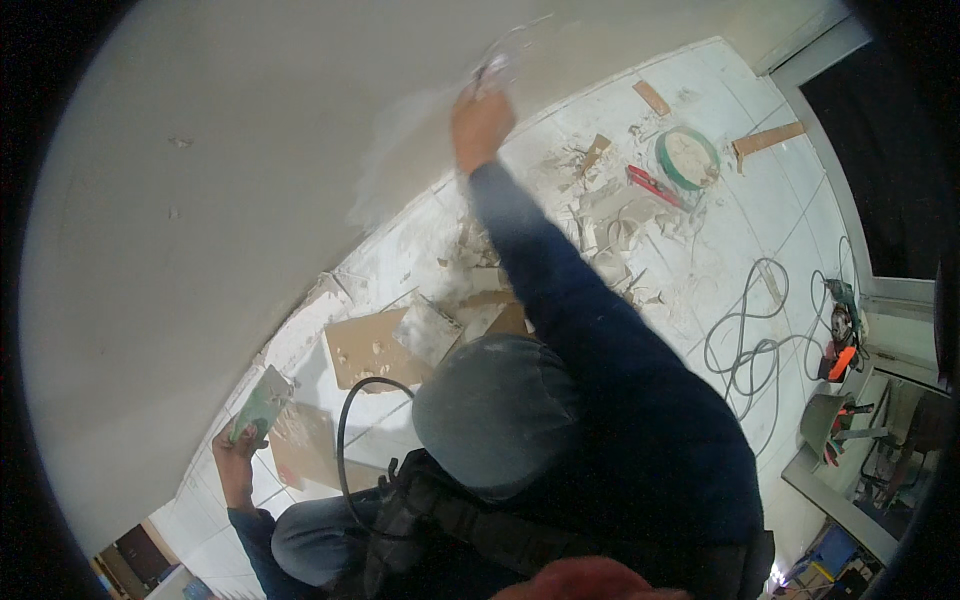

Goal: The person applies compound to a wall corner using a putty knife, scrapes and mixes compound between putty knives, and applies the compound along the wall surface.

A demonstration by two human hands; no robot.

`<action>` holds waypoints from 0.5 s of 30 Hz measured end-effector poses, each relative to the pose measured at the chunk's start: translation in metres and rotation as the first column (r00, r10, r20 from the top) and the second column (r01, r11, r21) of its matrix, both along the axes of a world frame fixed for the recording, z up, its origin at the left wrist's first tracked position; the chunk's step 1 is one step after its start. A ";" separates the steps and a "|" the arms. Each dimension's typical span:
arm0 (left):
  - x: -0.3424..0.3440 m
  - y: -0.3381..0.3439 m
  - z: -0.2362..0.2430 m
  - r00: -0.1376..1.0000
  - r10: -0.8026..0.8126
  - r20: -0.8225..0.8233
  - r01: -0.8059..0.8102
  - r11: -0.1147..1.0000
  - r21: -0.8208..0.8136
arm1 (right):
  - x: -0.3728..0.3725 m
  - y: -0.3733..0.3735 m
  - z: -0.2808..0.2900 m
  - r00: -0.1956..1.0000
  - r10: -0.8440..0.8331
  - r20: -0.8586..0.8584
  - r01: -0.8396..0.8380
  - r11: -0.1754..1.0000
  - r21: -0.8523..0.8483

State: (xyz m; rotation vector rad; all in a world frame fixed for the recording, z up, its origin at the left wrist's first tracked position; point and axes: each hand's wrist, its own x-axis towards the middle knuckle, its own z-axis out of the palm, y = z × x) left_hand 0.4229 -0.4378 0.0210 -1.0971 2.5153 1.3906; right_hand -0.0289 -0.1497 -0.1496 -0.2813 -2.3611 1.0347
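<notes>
My right hand (482,130) is raised to the pale wall (200,180), fingers closed on a metal spreading tool (495,68) whose blade, smeared white, is at a wet whitish patch. Its exact shape is hard to make out. Low at the left, my left hand (236,460) grips a flat green board (250,418) with greyish material on its upper end, held just off the wall's foot. My bent knee in grey trousers is beneath me, with a black cable looping beside it.
Tiled floor (790,200) holds cardboard pieces (365,345), plaster scraps (610,225), a green-rimmed tub (687,155) and a red level (655,187). At the right lie a coiled cord (745,315), power tools (840,320), a tool-filled container (825,425) and a framed doorway (850,150).
</notes>
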 end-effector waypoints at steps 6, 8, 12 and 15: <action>0.002 -0.001 -0.001 0.999 0.005 -0.032 -0.005 1.000 0.007 | 0.035 0.061 -0.017 0.997 0.029 0.073 -0.035 0.997 0.073; 0.001 0.004 0.004 1.000 -0.011 -0.022 0.011 1.000 0.015 | -0.007 0.128 0.011 0.988 -0.014 -0.153 -0.026 0.967 -0.253; 0.002 -0.001 0.000 1.000 -0.022 0.016 0.022 0.999 -0.023 | -0.071 0.168 0.007 0.945 0.151 -0.289 -0.178 0.982 -0.069; 0.006 -0.001 0.000 1.000 0.014 -0.012 -0.013 1.000 0.002 | -0.024 0.081 0.004 0.993 0.078 0.086 -0.091 0.982 0.166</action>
